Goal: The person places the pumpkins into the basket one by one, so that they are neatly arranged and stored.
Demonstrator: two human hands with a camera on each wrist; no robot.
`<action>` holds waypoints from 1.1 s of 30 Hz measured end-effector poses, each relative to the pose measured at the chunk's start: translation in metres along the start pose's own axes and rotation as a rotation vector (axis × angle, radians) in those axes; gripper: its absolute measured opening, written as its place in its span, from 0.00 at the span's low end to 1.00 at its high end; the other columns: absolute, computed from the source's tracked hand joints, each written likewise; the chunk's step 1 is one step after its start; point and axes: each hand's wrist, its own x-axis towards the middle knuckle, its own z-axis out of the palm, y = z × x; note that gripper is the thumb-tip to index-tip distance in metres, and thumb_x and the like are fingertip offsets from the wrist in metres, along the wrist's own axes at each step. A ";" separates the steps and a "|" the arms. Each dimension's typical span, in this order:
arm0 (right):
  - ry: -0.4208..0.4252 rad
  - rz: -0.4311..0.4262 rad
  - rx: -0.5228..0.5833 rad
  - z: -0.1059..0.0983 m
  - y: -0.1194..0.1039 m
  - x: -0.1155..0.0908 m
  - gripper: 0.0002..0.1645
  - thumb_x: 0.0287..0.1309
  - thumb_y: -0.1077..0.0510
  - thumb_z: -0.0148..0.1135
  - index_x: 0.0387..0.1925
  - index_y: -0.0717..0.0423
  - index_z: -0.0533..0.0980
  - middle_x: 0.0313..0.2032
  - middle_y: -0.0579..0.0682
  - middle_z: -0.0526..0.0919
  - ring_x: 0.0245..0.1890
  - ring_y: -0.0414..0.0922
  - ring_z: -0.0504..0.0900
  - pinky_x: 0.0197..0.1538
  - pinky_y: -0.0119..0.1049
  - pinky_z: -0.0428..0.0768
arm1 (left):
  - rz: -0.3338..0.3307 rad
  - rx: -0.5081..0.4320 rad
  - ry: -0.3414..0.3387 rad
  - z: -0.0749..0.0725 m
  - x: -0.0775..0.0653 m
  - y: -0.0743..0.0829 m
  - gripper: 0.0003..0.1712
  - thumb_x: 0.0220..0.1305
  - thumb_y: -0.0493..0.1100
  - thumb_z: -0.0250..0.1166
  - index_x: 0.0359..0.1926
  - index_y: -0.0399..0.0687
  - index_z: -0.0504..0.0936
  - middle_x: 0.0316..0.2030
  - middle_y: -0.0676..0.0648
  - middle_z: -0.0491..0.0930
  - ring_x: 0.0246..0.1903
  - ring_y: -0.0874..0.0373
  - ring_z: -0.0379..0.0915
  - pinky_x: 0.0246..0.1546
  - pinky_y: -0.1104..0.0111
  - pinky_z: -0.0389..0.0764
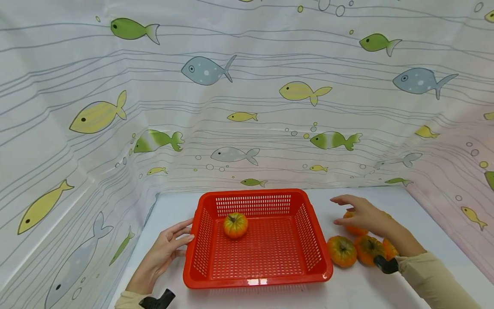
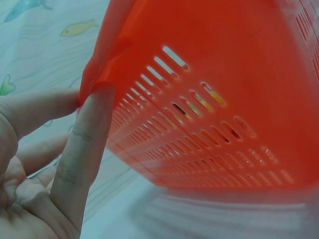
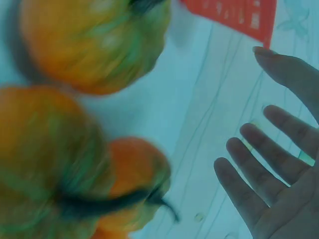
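Head view: we logged the right hand point(image 1: 364, 213) over the loose pumpkins point(image 1: 341, 251), which sat clustered on the table point(image 1: 293, 297) at three to four o'clock from the red basket point(image 1: 262, 251). Key relation: one partly hidden pumpkin point(image 1: 356, 231) lay just under that hand, towards seven o'clock from its palm; being round, it gave us no clear long axis. The right hand was the nearer to it; the left hand point(image 1: 167, 245) was across at the basket's nine o'clock rim. The basket, long axis three to nine, contained a single pumpkin point(image 1: 235, 226) at ten o'clock from its centre.

Left wrist view: finger and thumb pinched the basket rim. Through the wall slots we saw yellow-orange patches, judged to be the contained pumpkin.

Right wrist view: the fingers were spread, with nothing held. Blurred pumpkins lay from ten round to eight o'clock, apart from the fingertips. A basket corner showed at eleven, by the thumb tip; contact could not be told here, but the head view put them apart.
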 end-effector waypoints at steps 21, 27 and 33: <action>0.073 0.127 -0.045 -0.002 0.068 -0.016 0.46 0.55 0.43 0.77 0.69 0.60 0.71 0.65 0.69 0.75 0.63 0.70 0.74 0.62 0.66 0.79 | 0.004 0.005 0.003 -0.001 0.000 0.000 0.38 0.74 0.37 0.62 0.79 0.36 0.57 0.47 0.55 0.84 0.43 0.61 0.86 0.38 0.64 0.91; 0.044 0.129 -0.055 0.006 0.078 -0.013 0.51 0.52 0.44 0.80 0.70 0.61 0.68 0.64 0.67 0.76 0.61 0.64 0.76 0.60 0.61 0.83 | -0.006 -0.002 0.008 -0.001 0.000 -0.001 0.39 0.74 0.37 0.62 0.79 0.37 0.57 0.47 0.55 0.84 0.42 0.61 0.86 0.38 0.65 0.90; 0.015 0.186 -0.083 0.010 0.080 -0.011 0.58 0.49 0.38 0.80 0.73 0.59 0.65 0.64 0.68 0.75 0.61 0.68 0.76 0.58 0.65 0.82 | -0.011 -0.011 0.010 0.001 0.000 -0.002 0.38 0.74 0.38 0.62 0.79 0.38 0.58 0.47 0.54 0.85 0.42 0.61 0.86 0.37 0.66 0.90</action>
